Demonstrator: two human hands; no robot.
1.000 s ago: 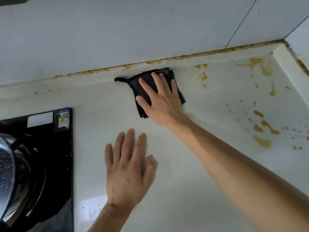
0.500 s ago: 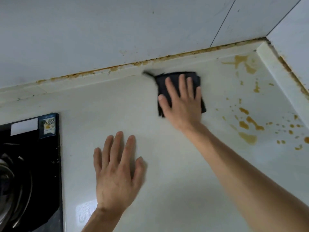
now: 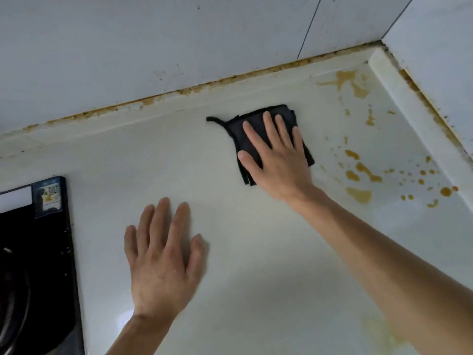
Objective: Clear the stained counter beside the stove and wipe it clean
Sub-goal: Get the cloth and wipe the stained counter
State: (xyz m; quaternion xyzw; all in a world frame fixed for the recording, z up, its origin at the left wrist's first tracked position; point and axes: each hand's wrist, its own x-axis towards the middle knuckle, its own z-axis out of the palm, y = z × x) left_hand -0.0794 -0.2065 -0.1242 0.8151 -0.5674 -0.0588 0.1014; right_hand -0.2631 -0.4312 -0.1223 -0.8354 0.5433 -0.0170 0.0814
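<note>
Stains (image 3: 358, 194) of orange sauce lie on the table (image 3: 256, 252) just right of the black cloth (image 3: 240, 134), pressed flat under the right hand (image 3: 277, 162), the left hand (image 3: 161, 260) resting flat: wiping is underway, a rightward sweep seems needed.

The stove (image 3: 35, 265) runs off the left edge; the right hand (image 3: 277, 160) hides much of the cloth (image 3: 245, 131).

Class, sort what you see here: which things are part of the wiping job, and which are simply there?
Part of the job:
right hand, pressing flat on the cloth
black cloth
brown stains
counter
left hand, flat on the counter

Simply there:
stove
sticker on the stove
wall tiles
</note>
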